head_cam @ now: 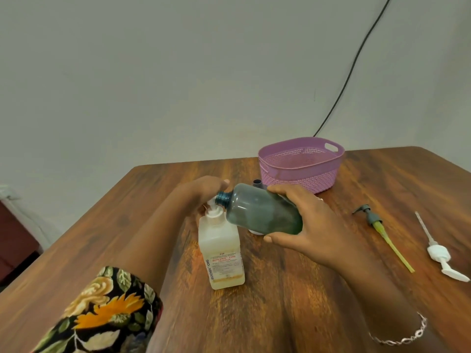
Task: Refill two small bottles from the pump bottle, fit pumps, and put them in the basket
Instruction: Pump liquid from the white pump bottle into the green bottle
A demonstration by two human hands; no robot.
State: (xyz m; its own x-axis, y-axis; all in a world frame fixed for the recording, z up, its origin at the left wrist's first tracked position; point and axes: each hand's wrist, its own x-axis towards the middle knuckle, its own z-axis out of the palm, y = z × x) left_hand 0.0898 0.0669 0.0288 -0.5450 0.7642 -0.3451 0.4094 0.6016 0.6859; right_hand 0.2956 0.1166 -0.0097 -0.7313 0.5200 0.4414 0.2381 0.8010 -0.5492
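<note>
We judge the bottle light, stiff, slick: right hand grips its belly; left hand tops the pump bottle, finger curl unclear.

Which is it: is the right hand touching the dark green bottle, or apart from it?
Touching. In the head view the right hand grips the tilted green bottle, fingers over its top and thumb beneath.
</note>
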